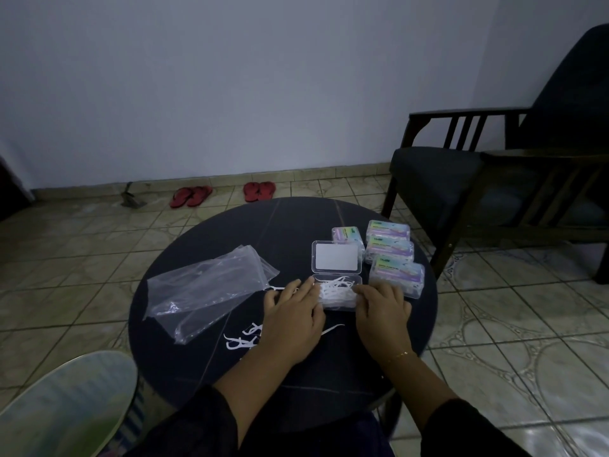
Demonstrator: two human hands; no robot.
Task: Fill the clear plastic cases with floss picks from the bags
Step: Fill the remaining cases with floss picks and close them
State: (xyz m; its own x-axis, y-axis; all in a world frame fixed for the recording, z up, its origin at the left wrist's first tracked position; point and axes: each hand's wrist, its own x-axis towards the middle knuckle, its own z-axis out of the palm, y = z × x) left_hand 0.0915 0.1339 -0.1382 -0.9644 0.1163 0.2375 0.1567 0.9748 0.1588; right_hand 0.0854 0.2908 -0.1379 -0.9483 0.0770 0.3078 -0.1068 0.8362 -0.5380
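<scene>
An open clear plastic case [336, 263] lies on the round dark table [230, 232], its lid flat behind it and its tray heaped with white floss picks [336, 290]. My left hand [293, 321] lies flat against the tray's left side with fingers straight. On the tray's right side, my right hand [384, 311] touches the case with relaxed fingers. Empty clear bags [204, 288] lie to the left. Several loose floss picks [240, 339] lie on the table near my left wrist.
Several closed, filled cases [389, 252] with colourful labels stand at the table's right rear. A dark armchair [494, 173] is right of the table. Two pairs of red sandals [224, 192] lie by the wall. A pale rounded object [66, 400] is at bottom left.
</scene>
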